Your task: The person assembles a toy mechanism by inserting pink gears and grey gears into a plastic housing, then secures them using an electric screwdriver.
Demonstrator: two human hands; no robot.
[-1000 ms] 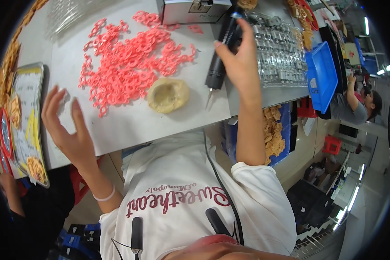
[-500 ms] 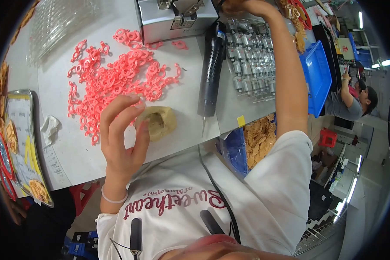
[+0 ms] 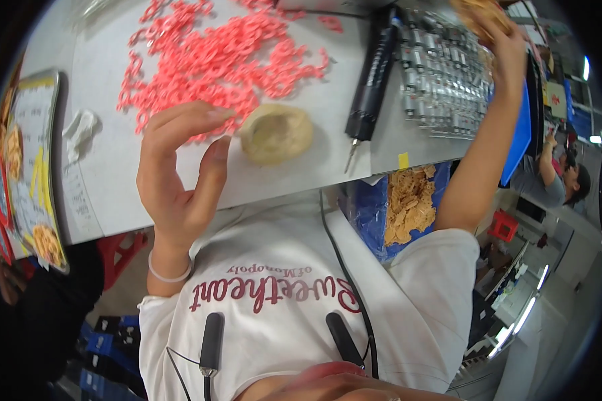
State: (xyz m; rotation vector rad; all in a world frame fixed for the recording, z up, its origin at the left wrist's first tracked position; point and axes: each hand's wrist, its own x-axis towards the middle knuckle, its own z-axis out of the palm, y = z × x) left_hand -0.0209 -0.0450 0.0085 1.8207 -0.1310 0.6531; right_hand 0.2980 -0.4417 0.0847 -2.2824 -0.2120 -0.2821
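Note:
My left hand [image 3: 184, 170] is over the table's near edge, its thumb and fingers curved apart with nothing between them. Just right of its fingertips sits a beige rounded block [image 3: 294, 137] with a hollow in its top. Beyond the hand spreads a heap of small pink plastic ring pieces [image 3: 214, 57]. At the far right, my right hand [image 3: 505, 50] has its fingers bent around a tan plastic part [image 3: 478, 17]; the fingertips are partly hidden and blurred. Between the hands lies a black electric screwdriver [image 3: 374, 80], its bit pointing toward me.
Small metal motors [image 3: 441, 80] fill a clear tray right of the screwdriver. A blue bin [image 3: 518, 147] stands behind my right arm. Tan parts [image 3: 408, 204] lie in a blue-lined box below the table edge. At left are a printed board [image 3: 37, 167] and crumpled tissue [image 3: 80, 134]. Another person sits far right.
My right hand has moved from beside the metal box to the tan parts at the far right. The left hand has drawn back from the beige block. The whole view has shifted.

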